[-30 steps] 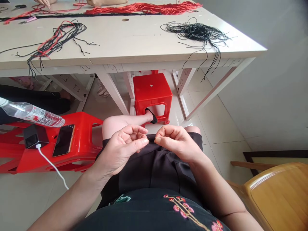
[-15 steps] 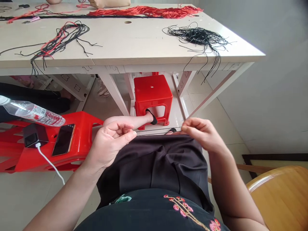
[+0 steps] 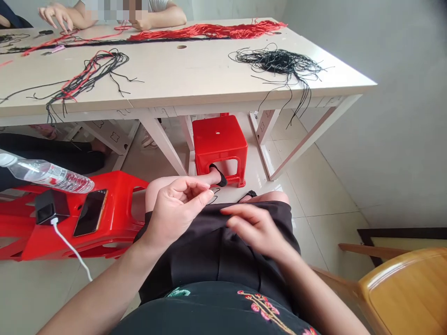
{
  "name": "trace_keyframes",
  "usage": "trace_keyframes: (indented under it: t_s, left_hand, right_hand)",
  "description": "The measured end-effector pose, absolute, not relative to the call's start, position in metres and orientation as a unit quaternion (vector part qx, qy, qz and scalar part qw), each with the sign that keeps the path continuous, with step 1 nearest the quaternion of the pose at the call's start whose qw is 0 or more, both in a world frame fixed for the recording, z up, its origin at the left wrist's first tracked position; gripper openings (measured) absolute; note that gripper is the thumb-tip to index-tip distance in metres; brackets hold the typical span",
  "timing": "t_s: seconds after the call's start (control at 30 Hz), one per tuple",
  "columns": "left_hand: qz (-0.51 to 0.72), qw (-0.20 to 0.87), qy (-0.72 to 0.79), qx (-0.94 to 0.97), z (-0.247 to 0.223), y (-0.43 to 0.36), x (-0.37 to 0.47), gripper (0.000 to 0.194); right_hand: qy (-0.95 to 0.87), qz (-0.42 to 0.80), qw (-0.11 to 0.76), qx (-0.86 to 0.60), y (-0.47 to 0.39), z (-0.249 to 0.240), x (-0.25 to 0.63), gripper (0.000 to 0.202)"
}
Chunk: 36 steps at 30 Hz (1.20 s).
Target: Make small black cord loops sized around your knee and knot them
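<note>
My left hand is pinched closed in front of my lap. A thin black cord curls out in a small loop by its fingertips, dark against the floor. My right hand is a short way to the right and lower, over the dark skirt. Its index finger and thumb are apart, slightly blurred, and no cord shows between them. On the table ahead lie a tangle of black cords and a looped bundle of black and red cords.
Across the pale table a person's hand rests near red cords. A red stool stands under it. At my left, another red stool bears a phone, charger and bottle. A wooden chair is at right.
My right hand has let go of the stretched cord and moved left and down towards my left hand. The cord has slackened into a loop. The view has tilted up a little.
</note>
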<state>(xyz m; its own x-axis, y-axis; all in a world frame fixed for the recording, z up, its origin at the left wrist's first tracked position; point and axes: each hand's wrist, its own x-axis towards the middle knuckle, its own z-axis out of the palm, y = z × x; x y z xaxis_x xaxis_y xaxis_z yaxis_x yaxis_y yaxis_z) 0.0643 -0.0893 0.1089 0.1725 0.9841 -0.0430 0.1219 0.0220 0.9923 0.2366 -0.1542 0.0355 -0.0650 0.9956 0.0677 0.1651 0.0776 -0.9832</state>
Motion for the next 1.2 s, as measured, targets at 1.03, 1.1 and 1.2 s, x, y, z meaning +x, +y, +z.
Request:
trace_keyframes:
  t_s: [1.03,1.1,1.2]
  left_hand:
    - [0.408,0.665,0.496,0.381,0.115,-0.088,0.059,0.025]
    - [0.409,0.670,0.496,0.373,0.113,-0.087,0.057,0.025]
    - [0.408,0.677,0.489,0.369,0.110,-0.086,0.055,0.024]
  right_hand:
    - [-0.403,0.460,0.600,-0.517,-0.146,0.035,0.214,0.019]
    - [-0.419,0.425,0.590,-0.544,-0.148,0.034,0.217,0.019]
    - [-0.517,0.308,0.570,-0.559,-0.146,0.031,0.221,0.014]
